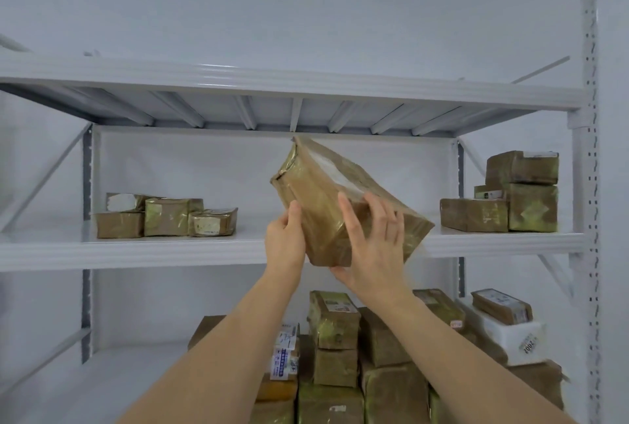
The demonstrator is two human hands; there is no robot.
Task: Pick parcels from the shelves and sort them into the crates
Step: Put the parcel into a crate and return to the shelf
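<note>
A brown taped cardboard parcel [326, 192] with a white label on its top face hangs tilted in front of the middle shelf [170, 246]. My left hand [285, 240] grips its left side, thumb up along the edge. My right hand [372, 246] holds its near face with fingers spread and thumb under the bottom corner. No crates are in view.
Three small brown parcels [166, 216] lie at the left of the middle shelf, and a stack of brown boxes [510, 195] at its right. The lower shelf holds several piled parcels [340, 348] and a white box [514, 335]. A white upright post [590, 185] stands at the right.
</note>
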